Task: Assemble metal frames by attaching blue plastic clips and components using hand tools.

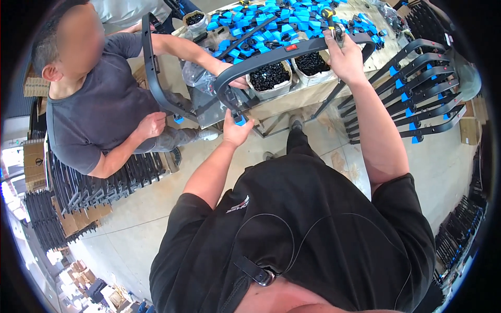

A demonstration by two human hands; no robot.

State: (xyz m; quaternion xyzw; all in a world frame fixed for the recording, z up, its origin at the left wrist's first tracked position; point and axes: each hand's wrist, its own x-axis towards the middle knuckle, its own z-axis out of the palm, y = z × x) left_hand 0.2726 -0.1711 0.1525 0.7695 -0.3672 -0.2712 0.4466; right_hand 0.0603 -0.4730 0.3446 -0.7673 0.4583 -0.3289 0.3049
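Note:
A black curved frame [276, 56] with a small red label arches in front of me. My left hand [237, 128] is closed around its lower left end, where a blue plastic piece [239, 120] shows at the fingers. My right hand [346, 58] is closed at the frame's right side, thumb and fingers bent over the bar. Right at those fingertips stands a tool with a yellow-and-black handle [327, 13]; I cannot tell whether the hand grips it too. Beneath the arch are two white tubs, a left tub [271, 94] and a right tub [314, 78], with small black parts inside.
Many blue plastic pieces [292, 21] cover the wooden table [282, 104]. At left a co-worker [99, 99] reaches toward the tubs, beside another black frame [151, 68]. Several black frames with blue pieces [412, 94] lean in a rack at right. More black parts [104, 182] are stacked at left.

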